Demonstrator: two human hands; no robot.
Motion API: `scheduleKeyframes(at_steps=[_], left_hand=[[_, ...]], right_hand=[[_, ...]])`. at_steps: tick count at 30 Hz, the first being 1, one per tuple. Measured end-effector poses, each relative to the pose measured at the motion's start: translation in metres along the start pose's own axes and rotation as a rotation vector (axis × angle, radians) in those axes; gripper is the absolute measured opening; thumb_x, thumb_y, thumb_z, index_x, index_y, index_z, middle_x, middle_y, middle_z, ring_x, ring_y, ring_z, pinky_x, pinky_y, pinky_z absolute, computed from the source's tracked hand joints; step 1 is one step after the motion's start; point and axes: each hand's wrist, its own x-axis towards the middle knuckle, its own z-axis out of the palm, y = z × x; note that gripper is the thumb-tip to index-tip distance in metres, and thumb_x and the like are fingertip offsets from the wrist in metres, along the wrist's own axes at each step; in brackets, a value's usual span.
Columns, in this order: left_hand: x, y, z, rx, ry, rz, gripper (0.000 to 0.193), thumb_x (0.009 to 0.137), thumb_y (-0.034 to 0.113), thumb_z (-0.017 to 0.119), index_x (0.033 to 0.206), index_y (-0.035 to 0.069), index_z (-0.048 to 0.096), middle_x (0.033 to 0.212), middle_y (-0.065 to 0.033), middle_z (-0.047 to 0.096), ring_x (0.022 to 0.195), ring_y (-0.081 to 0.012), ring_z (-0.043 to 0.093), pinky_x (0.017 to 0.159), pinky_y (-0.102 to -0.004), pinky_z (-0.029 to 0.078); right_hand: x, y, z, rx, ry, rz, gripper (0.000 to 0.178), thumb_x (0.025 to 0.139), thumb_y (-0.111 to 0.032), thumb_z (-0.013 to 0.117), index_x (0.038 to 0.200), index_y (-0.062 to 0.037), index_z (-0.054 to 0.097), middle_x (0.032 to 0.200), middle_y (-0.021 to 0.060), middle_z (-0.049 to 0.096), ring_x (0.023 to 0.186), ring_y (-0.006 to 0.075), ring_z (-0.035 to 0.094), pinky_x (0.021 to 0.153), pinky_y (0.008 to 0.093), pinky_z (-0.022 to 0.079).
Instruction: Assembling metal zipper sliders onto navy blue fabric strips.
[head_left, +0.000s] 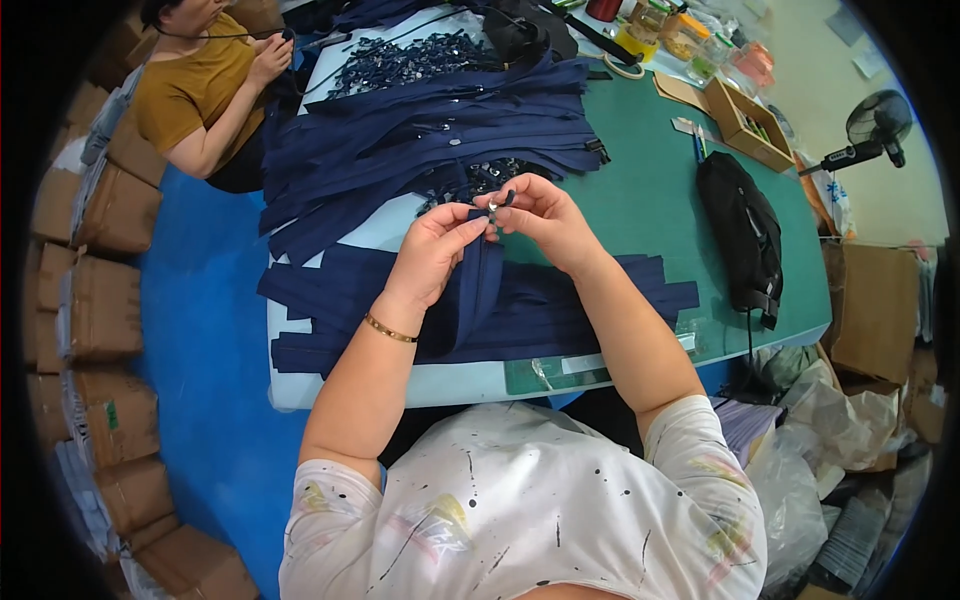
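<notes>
Above the middle of the table, my left hand pinches the end of a navy zipper tape, which hangs down from my fingers onto the table. My right hand meets it and grips a small silvery zipper slider with a dark pull. Slider and tape end come together between my fingertips; whether the tape is inside the slider I cannot tell. Beneath my hands lie flat navy zippers. Just beyond is a small heap of sliders with dark pulls, partly hidden by my right hand.
A large stack of navy zippers spreads across the far side, with a bigger slider heap behind. At right lie a black pouch, a wooden box and a small fan. Another person works at far left beside cartons.
</notes>
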Motion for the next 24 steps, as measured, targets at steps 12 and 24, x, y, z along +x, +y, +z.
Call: scheduleKeyframes(at_steps=[12, 24], left_hand=[[-0.003, 0.003, 0.000, 0.058, -0.004, -0.055, 0.010, 0.085, 0.012, 0.063, 0.092, 0.005, 0.065, 0.080, -0.0006, 0.065, 0.060, 0.0012, 0.047, 0.052, -0.0133, 0.031], [0.000, -0.001, -0.002, 0.085, -0.039, -0.032, 0.013, 0.086, 0.003, 0.060, 0.099, 0.001, 0.059, 0.089, -0.0058, 0.064, 0.081, -0.0098, 0.060, 0.072, -0.0192, 0.046]], right_hand=[[-0.005, -0.005, 0.000, -0.469, -0.024, -0.194, 0.014, 0.083, 0.005, 0.055, 0.096, -0.0010, 0.058, 0.105, 0.0068, 0.065, 0.086, 0.0099, 0.060, 0.077, 0.0245, 0.049], [-0.009, -0.015, 0.003, -0.824, -0.021, -0.288, 0.022, 0.076, 0.005, 0.060, 0.095, -0.0051, 0.063, 0.102, 0.0057, 0.067, 0.084, 0.0181, 0.061, 0.075, 0.0277, 0.050]])
